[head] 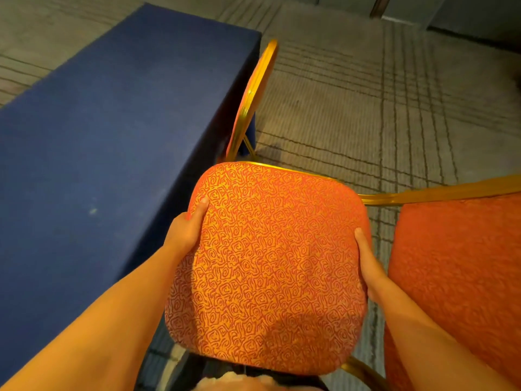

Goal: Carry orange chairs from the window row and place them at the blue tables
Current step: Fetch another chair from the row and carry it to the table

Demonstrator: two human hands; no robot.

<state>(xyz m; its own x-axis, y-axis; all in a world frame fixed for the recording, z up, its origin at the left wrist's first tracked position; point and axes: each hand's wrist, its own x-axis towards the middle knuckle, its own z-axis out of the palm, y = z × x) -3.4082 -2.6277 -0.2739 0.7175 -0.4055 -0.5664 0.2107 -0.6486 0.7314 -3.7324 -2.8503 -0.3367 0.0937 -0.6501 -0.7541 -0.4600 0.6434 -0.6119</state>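
The orange swirl-patterned padded chair with a gold metal frame (270, 266) sits low in the middle of the view, just beside the long right edge of the blue cloth-covered table (98, 136). The left hand (187, 230) grips the cushion's left side and the right hand (366, 266) grips its right side. Both thumbs lie on top, and the fingers are hidden underneath. Beyond it, a gold-rimmed orange backrest (253, 100) stands edge-on at the table's far corner. Another orange cushioned chair (456, 263) is just to the right, on grey lined carpet (366, 108).

The left hand (184, 230) and right hand (368, 266) grip the patterned orange chair (270, 263) by its seat edges, beside the blue-draped bench (98, 122); a second orange chair (456, 263) stands just to its right.
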